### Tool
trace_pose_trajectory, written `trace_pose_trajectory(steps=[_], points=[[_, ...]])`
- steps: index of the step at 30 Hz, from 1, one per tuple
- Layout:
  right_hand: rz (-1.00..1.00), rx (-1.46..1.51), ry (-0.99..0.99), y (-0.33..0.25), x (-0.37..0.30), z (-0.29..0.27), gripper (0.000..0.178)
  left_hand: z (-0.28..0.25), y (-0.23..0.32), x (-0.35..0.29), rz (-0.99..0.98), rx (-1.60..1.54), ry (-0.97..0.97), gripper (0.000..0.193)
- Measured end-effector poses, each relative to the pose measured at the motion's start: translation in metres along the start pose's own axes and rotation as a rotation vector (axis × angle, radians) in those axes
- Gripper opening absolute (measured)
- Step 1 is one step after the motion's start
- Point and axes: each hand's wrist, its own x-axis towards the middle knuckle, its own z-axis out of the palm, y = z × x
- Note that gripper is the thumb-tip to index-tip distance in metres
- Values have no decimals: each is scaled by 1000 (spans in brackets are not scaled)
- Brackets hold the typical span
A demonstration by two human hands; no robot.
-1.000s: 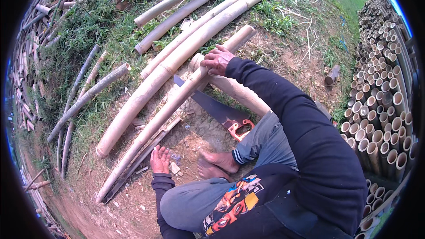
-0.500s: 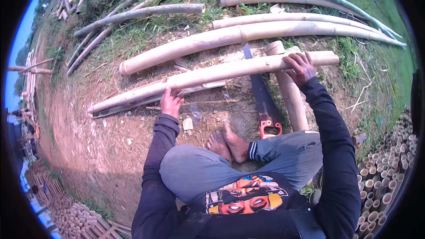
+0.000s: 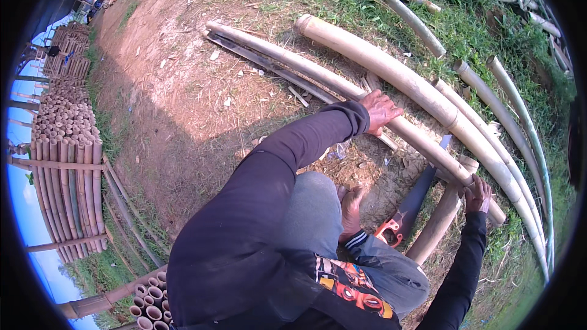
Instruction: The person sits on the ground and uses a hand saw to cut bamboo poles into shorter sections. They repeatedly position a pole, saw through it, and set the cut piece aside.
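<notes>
A long pale bamboo pole (image 3: 422,140) lies slantwise in front of me, from the upper left down to the right. My left hand (image 3: 380,112) is laid over its middle, closed around it. Near the pole's right end, my right hand (image 3: 479,195) has its fingers wrapped over it. This end rests across a thick, short bamboo piece (image 3: 435,226) on the ground. Beside that piece lies a handsaw (image 3: 416,198) with a dark blade and an orange handle, its tip passing close to the pole. A split bamboo length (image 3: 275,68) lies alongside the pole's far part.
Just beyond is a thicker bamboo pole (image 3: 379,61), with more poles (image 3: 513,110) on the grass to the right. Chips and scraps are scattered over the dirt (image 3: 183,98). At left stand stacked bamboo bundles (image 3: 67,189); cut bamboo tubes (image 3: 150,305) lie at the lower left.
My view has turned to the left. My left hand has gone from touching the pole's near side to lying over it, closer to my right hand. The right hand stays near the pole's end.
</notes>
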Motion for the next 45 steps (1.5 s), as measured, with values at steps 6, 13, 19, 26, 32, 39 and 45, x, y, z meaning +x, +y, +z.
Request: trace_pose_trajectory(steps=[6,13,19,26,32,39,45], points=[[189,-108,-59,-32,-1,-22,59,13,-3,29,28,-16,31,63],[132,-95,152,-95,27,13,57,14,-77,-22,54,13,178,73],[169,18,73,-182,82,47,50,27,-148,-69,-292,92,69,75],[142,62,29,-188,93,72,58,12,-107,-55,-177,174,-48,83],[171,-122,360,-206,61,64,48,10,-16,11,174,-105,45,65],[567,42,-702,-253,-130,82,29,-11,2,13,102,83,-25,60],[741,-15,-707,-246,-143,122,26,-15,12,17,30,154,-64,56]])
